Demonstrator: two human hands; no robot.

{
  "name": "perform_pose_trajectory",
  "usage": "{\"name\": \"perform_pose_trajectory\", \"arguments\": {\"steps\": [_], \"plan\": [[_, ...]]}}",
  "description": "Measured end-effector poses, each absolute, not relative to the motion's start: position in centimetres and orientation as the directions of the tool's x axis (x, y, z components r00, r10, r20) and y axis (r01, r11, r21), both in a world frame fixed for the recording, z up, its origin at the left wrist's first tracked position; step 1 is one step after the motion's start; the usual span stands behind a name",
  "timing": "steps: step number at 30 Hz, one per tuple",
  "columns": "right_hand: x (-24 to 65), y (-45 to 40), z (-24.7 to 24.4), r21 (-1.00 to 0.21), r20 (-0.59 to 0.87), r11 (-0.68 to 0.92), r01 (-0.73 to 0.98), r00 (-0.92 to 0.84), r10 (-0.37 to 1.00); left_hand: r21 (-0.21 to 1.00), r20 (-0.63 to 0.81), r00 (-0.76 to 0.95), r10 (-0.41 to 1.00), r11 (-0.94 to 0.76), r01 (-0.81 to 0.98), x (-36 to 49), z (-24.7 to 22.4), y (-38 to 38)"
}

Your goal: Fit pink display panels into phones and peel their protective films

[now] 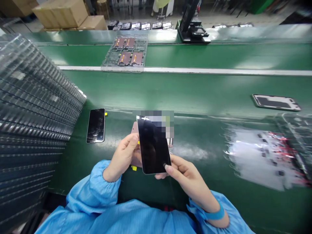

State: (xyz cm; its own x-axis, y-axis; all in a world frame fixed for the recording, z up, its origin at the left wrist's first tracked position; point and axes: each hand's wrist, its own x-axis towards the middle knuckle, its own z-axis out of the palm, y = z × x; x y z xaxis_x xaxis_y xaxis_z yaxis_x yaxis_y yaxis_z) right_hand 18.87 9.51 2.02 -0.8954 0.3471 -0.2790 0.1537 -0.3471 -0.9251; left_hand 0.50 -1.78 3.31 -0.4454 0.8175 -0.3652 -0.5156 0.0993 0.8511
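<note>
A black phone [154, 146] with a glossy screen is held tilted above the green bench, its screen towards me. My left hand [125, 154] is closed on its left edge, the thumb near the edge and the fingers partly hidden behind it. At the lower right corner, my right hand [184, 170] grips the phone with the thumb on the front. A pinkish flat part [136, 161] with a yellow tab [134, 168] shows behind the phone; I cannot tell whether it is touched. Blurred-out squares cover the area at the phone's upper right.
Another phone [96, 126] lies screen up to the left, beside tall stacked clear trays [31, 107]. A tray of pinkish parts [110, 58] sits at the back. To the right are a phone frame [275, 101] and a blurred pile of white pieces [258, 159] with red bits.
</note>
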Motion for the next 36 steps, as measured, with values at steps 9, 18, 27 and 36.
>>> {"name": "perform_pose_trajectory", "arguments": {"steps": [9,18,27,36], "plan": [[19.3,9.7,0.7,-0.934,-0.224,-0.357,0.0,-0.778,0.587,0.947,-0.281,-0.237,0.93,0.229,-0.224,1.5,4.2,-1.6],[19.0,9.6,1.2,-0.938,-0.241,-0.347,0.021,-0.758,0.606,0.927,-0.339,-0.237,0.911,0.28,-0.25,1.8,4.0,-1.7],[18.5,9.7,1.7,-0.868,-0.264,-0.492,-0.066,-0.777,0.571,0.918,-0.361,-0.223,0.906,0.303,-0.256,1.4,3.9,-1.8],[18.6,9.8,1.6,-0.875,-0.189,-0.469,-0.124,-0.803,0.565,0.881,-0.387,-0.169,0.906,0.31,-0.357,1.0,3.3,-1.8]]}}
